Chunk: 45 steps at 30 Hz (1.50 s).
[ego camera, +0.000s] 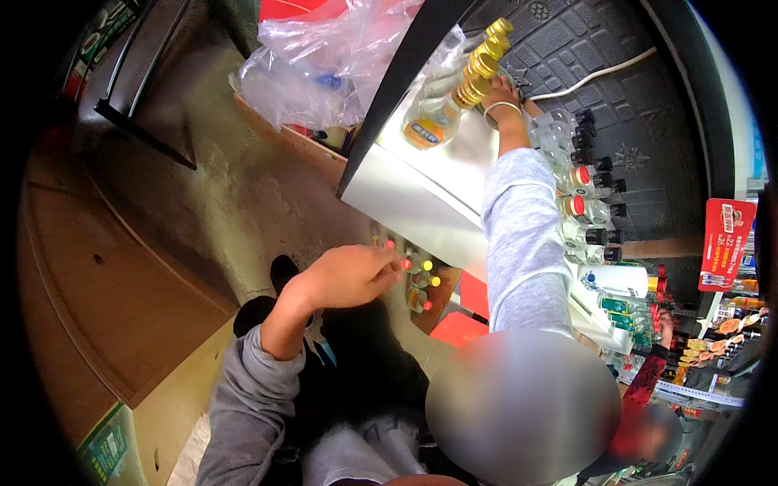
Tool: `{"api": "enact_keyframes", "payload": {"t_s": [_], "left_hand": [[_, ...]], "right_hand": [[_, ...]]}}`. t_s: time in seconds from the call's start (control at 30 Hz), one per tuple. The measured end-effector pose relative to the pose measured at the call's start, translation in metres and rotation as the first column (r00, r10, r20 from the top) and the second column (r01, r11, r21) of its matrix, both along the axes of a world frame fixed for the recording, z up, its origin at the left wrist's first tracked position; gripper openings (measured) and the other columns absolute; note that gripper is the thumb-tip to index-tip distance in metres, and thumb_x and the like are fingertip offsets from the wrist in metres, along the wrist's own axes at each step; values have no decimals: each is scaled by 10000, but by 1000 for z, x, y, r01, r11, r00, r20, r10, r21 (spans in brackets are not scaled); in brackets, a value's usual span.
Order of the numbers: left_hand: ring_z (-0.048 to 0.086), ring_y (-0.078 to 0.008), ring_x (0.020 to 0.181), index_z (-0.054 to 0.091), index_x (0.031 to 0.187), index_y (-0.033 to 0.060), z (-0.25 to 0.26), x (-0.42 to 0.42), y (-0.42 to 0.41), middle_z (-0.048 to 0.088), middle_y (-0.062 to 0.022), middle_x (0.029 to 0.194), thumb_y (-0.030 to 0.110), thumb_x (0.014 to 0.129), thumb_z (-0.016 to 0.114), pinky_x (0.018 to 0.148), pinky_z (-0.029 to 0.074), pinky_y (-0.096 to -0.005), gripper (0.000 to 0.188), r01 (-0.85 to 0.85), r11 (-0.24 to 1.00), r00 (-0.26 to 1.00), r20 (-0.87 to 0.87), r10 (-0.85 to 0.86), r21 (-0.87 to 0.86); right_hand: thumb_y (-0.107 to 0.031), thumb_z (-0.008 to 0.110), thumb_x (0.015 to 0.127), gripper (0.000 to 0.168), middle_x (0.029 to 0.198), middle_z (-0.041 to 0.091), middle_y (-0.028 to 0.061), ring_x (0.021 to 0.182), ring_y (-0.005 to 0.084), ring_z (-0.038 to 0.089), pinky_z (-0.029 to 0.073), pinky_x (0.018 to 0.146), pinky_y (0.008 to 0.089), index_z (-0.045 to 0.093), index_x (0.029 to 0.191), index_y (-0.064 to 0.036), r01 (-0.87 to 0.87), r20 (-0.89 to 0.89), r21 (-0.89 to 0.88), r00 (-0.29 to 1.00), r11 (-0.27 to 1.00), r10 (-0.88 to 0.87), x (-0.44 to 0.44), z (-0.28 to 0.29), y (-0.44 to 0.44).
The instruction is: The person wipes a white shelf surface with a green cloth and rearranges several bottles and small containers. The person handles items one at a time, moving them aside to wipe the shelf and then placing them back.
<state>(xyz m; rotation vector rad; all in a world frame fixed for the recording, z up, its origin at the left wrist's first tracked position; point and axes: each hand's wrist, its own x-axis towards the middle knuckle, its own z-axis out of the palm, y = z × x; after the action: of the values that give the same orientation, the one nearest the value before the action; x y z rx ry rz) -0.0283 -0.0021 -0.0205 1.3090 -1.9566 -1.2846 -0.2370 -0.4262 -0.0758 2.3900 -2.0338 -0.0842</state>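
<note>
My right hand (503, 97), wearing a pale bracelet, reaches onto the lit white shelf (419, 173). It is behind a row of clear glass bottles (434, 118) with gold caps, the nearest bearing an orange and blue label. Its fingertips are partly hidden, so what they hold or touch is unclear. To the right of that forearm stand several clear bottles with black caps (598, 237) and two with red caps (572, 205). My left hand (355, 276) hovers in front of the shelf, fingers curled together with nothing visible in them.
Clear plastic bags (322, 61) fill a cardboard box (292, 136) beside the shelf. Small bottles (419, 279) with red and yellow caps stand low down. A brown board (121, 285) lies left, near a black metal frame (146, 133). Another person's hand (667, 328) reaches among bottles at right.
</note>
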Motion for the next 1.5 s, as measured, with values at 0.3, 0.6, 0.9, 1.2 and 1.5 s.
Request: {"api": "enact_keyframes", "payload": {"t_s": [0.3,0.6,0.9,1.2,1.5], "left_hand": [[596,-360,861,577,999,74,-8,1,-2,624,-157,908,258,928,519,722,469,-420,205,28,998,1000,-2,-29,-58],[634,-233,806,591,1044,46,-16,-5,-1,660,-104,877,275,952,497,722,481,-340,265,83,996,995,-50,-84,-11],[623,-203,852,565,1120,28,-4,6,1,642,-103,882,489,974,376,699,529,-323,519,-50,930,975,-183,124,364],[614,-173,890,443,1336,46,7,14,13,608,-84,1051,498,909,524,583,551,-280,627,-200,902,869,-355,344,384],[553,-145,812,620,1035,-14,13,32,3,610,-56,882,260,856,522,756,446,-269,341,-522,811,731,-351,585,263]], "right_hand": [[-377,272,955,523,1552,178,-32,1410,314,196,259,1071,572,206,1471,-327,-11,-7,-41,1000,999,11,-5,-8,37],[-344,336,948,470,1513,259,1,1383,290,254,302,1041,574,316,1411,-265,-44,100,-26,994,999,46,25,40,207],[-81,534,825,361,1130,541,92,1043,329,504,460,881,392,569,1176,-160,-122,264,-282,944,951,200,7,61,340],[-189,603,882,376,1346,425,250,1227,392,451,392,1002,408,544,1215,-25,-474,796,-160,457,866,397,30,76,427],[-199,536,921,224,762,679,87,674,169,653,503,653,295,646,1041,-45,99,520,290,819,952,-243,-151,-25,433]]}}
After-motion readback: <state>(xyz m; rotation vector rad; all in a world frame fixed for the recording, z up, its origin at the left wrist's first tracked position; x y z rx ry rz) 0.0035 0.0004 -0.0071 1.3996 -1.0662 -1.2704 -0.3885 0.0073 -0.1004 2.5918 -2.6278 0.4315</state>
